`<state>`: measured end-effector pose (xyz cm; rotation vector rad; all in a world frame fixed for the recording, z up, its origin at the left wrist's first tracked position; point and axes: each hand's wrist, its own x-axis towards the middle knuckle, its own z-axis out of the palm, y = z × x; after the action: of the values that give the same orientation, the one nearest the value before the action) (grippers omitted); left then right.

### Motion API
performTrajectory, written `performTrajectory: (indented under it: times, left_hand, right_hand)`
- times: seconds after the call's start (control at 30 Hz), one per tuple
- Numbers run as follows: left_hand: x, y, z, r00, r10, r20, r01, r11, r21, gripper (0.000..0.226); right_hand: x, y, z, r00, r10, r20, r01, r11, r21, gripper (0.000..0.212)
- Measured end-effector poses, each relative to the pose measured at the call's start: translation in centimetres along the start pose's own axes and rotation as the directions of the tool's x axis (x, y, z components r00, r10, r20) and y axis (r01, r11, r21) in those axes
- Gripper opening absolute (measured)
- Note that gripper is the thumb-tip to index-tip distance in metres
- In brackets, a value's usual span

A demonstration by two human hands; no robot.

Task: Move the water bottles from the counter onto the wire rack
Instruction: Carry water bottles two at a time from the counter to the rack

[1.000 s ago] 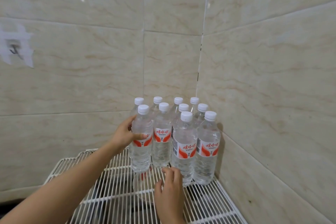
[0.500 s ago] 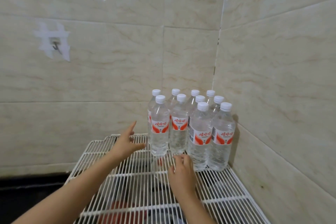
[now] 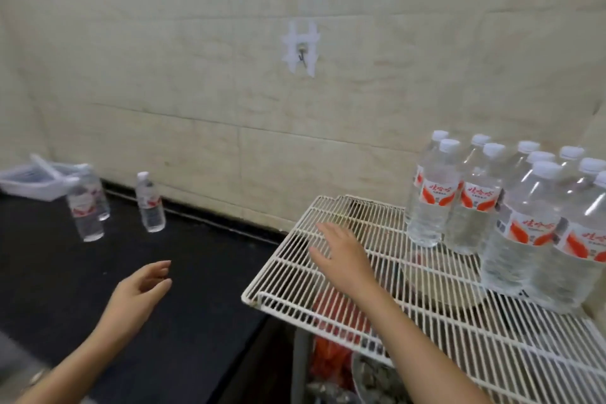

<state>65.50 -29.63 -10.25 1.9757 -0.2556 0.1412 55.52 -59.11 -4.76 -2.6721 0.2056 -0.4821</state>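
Several clear water bottles (image 3: pixel 511 207) with white caps and red labels stand grouped at the right on the white wire rack (image 3: pixel 328 289). On the dark counter (image 3: pixel 82 289) at the left stand three more: two bottles (image 3: pixel 87 207) close together and a single bottle (image 3: pixel 150 203) near the wall. My left hand (image 3: pixel 141 285) hovers open above the counter, well short of those bottles. My right hand (image 3: pixel 341 249) is spread open over the rack's left part, holding nothing.
A white basket or tray (image 3: pixel 29 182) sits at the far left of the counter. A tiled wall runs behind, with a white hook plate (image 3: pixel 301 51). Red things and a metal bowl show under the rack (image 3: pixel 331 354).
The view has swung left, bringing the counter and its bottles into sight. My left hand left the rack's bottles and moved out over the counter; my right hand drew away leftward.
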Motion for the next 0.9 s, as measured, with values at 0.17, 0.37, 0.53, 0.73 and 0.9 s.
performTrajectory:
  times: [0.17, 0.37, 0.53, 0.73, 0.9]
  left_hand:
    - [-3.2, -3.0, -7.5, 0.985, -0.061, -0.159, 0.068, 0.997, 0.039, 0.028]
    - [-6.0, -7.3, -17.7, 0.935, -0.145, -0.324, 0.151, 0.988, -0.007, 0.025]
    - [-8.6, -12.3, -27.6, 0.894, -0.205, -0.398, 0.209, 0.977, -0.034, 0.022]
    - [-12.3, -19.2, -39.5, 0.806, -0.293, -0.515, 0.294, 0.952, -0.081, 0.021]
    - [-15.5, -23.8, -45.3, 0.715, -0.366, -0.596, 0.37, 0.921, -0.121, 0.02]
  right_hand:
    - [-0.2, -7.9, 5.9, 0.983, -0.153, 0.102, 0.148, 0.988, 0.052, 0.052]
    - [-1.3, -16.8, 12.9, 0.939, -0.233, 0.254, 0.229, 0.972, 0.044, 0.05]
    - [-2.3, -26.0, 19.2, 0.907, -0.27, 0.322, 0.261, 0.963, 0.072, 0.047]
    - [-4.0, -37.3, 27.3, 0.847, -0.339, 0.408, 0.312, 0.941, 0.133, 0.045]
    - [-5.0, -43.2, 32.4, 0.809, -0.348, 0.474, 0.308, 0.937, 0.163, 0.05]
